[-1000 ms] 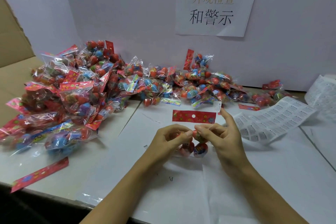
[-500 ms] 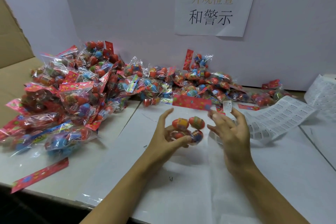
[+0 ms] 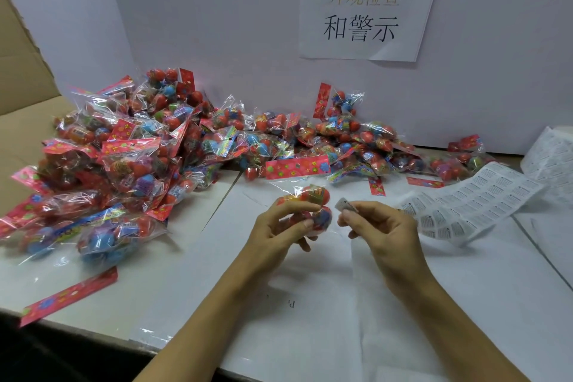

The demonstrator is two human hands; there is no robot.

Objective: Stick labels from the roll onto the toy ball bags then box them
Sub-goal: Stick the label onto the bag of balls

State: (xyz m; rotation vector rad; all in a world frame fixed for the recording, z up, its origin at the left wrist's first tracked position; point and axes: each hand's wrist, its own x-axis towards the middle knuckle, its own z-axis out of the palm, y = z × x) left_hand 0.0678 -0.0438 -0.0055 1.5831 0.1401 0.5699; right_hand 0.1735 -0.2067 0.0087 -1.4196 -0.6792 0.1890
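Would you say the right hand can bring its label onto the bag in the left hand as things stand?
Probably yes. The right hand pinches a small label just beside the bag that the left hand grips, and only a narrow open gap shows between them, with nothing in it.

Single head-worn wide-angle view, looking forward and down over the white table (image 3: 173, 263). Close on both forearms; far wall panel (image 3: 217, 25) bounds it. No second view.
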